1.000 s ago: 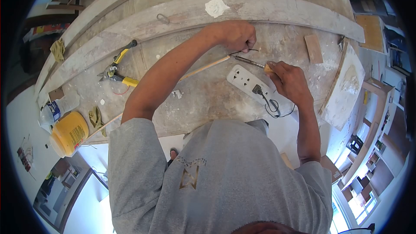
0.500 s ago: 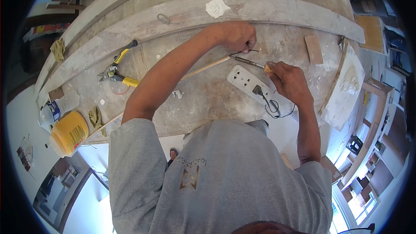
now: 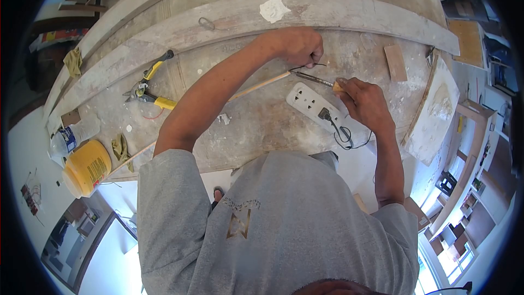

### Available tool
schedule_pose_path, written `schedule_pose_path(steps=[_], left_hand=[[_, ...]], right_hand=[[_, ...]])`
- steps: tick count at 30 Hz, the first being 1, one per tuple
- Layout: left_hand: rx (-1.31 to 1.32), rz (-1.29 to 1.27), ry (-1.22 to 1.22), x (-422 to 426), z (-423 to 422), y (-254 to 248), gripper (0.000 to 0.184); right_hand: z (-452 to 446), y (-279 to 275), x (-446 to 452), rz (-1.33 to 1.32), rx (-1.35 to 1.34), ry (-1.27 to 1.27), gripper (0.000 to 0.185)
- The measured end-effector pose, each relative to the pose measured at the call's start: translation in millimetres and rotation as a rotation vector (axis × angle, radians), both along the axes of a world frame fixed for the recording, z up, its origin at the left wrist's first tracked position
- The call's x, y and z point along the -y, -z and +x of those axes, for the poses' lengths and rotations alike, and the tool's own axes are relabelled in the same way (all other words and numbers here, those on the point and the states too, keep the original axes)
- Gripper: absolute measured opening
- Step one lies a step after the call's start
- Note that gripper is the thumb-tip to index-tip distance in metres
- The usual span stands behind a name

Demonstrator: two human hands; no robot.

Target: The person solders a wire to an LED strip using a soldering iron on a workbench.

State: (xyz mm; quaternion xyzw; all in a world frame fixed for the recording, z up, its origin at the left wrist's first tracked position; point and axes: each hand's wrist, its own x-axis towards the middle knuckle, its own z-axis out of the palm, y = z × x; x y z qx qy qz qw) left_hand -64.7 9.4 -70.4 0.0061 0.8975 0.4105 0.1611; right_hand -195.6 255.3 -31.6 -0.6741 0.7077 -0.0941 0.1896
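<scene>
My right hand [image 3: 363, 102] is closed round the wooden handle of a soldering iron [image 3: 314, 78], whose tip points left. That tip meets the end of a long thin light strip [image 3: 259, 84]. Just above it, my left hand [image 3: 302, 48] pinches a thin dark wire [image 3: 320, 64]; the wire's near end lies by the iron's tip. Below the iron sits a white power strip [image 3: 308, 100] with a black plug [image 3: 324, 113] in it and a coiled cord beside it.
Yellow-handled cutters [image 3: 143, 92] lie left of my left forearm. A yellow container [image 3: 90, 166], a clear bottle [image 3: 68, 140] and cloths stand or lie at the left. Long boards [image 3: 234, 15] cross behind my hands. A small wood piece [image 3: 396, 63] and a stained panel [image 3: 436, 109] are right.
</scene>
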Motion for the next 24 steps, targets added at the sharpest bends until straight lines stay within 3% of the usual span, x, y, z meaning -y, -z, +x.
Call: schedule_pose_path(steps=[24], left_hand=[[0.003, -0.003, -0.005, -0.2, 0.9, -1.8, 0.014]], right_hand=[[-1.7, -3.7, 4.8, 0.002, -0.041, -0.022, 0.032]])
